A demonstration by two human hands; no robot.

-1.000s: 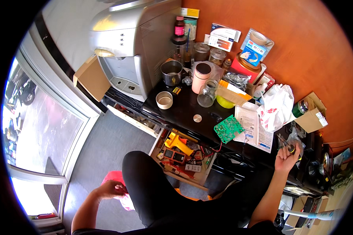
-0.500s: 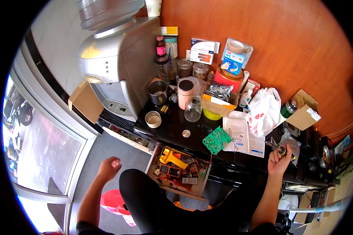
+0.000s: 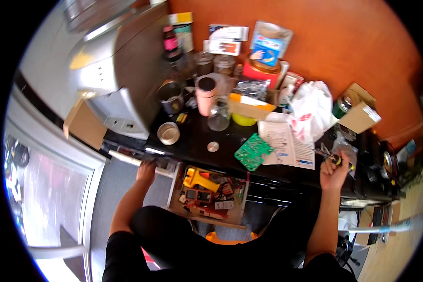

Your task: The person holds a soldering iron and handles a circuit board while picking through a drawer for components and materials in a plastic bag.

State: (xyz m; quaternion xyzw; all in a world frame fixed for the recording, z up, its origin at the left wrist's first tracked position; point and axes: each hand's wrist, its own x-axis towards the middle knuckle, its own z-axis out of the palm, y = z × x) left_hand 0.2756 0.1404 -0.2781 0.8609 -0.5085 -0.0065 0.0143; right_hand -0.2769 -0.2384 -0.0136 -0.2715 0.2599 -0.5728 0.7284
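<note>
One tool (image 3: 336,160) with a black-and-yellow handle is pinched by the curled fingers (image 3: 326,170) of the right hand (image 3: 332,176). Left of these fingers, one green circuit board (image 3: 253,152) and printed paper (image 3: 279,143), too blurred for reading, are seen. Two open drawers (image 3: 127,158) are neared by the left hand (image 3: 146,172); its finger state cannot be told.

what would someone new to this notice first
Probably the bright green circuit board on the black tabletop, left of the printed sheets. Next, the yellow gun-shaped tool in the open drawer below, and the white plastic bag by the sheets. Over at the right, the right hand holds a black-and-yellow-handled tool.
</note>
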